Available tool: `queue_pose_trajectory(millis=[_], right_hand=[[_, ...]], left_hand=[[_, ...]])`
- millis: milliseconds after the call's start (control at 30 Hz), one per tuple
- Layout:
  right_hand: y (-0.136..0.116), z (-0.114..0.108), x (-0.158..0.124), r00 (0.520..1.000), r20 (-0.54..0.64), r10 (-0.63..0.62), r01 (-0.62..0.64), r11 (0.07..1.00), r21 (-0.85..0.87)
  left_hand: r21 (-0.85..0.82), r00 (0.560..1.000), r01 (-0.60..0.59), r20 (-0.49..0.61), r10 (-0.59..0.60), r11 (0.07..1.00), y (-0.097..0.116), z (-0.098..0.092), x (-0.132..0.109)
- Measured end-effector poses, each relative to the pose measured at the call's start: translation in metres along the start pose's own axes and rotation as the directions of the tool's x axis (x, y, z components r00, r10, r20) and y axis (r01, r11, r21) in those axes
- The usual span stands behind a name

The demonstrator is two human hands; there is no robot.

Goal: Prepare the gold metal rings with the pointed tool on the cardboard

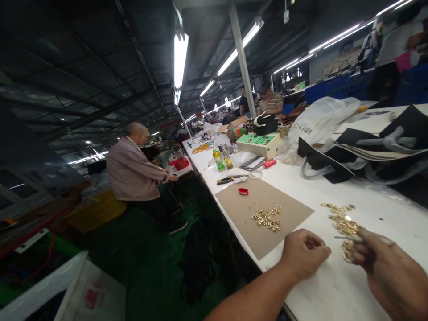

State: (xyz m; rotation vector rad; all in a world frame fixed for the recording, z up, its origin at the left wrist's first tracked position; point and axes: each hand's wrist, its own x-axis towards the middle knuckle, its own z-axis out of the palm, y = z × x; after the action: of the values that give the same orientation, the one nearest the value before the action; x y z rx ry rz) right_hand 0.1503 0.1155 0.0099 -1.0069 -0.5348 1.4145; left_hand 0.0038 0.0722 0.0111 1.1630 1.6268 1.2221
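Note:
My left hand (300,253) is closed in a pinch over the white table, with a small gold metal piece (316,244) partly visible between thumb and fingers. My right hand (389,263) grips a thin metal tool (347,238) whose slim tip points left toward my left hand; its exact kind does not show. Beside and partly behind the right fingers lies a heap of shiny gold metal fittings (343,223) on the table. Another pile of gold fittings (266,218) rests on a brown cardboard sheet (240,218), left of the first heap.
On the sheet sits a red ring-shaped item (243,191). Pliers (227,180), a green-labelled bottle (219,160) and a control box (259,145) stand farther back. Black sheet pieces (326,162) and a plastic bag (321,122) lie right. A person (133,169) stands at left.

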Motion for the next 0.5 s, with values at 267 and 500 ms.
queue_pose_trajectory(millis=[267, 500], right_hand=[[0.025, 0.016, -0.028, 0.979, 0.164, 0.118, -0.101, 0.989, -0.107], [0.027, 0.019, -0.033, 0.965, 0.191, 0.180, -0.156, 0.979, -0.133]], left_hand=[[-0.377, 0.982, 0.183, 0.029, -0.186, 0.908, -0.003, -0.030, -0.028], [-0.401, 0.976, 0.218, 0.065, -0.210, 0.890, -0.009, -0.029, -0.027]])
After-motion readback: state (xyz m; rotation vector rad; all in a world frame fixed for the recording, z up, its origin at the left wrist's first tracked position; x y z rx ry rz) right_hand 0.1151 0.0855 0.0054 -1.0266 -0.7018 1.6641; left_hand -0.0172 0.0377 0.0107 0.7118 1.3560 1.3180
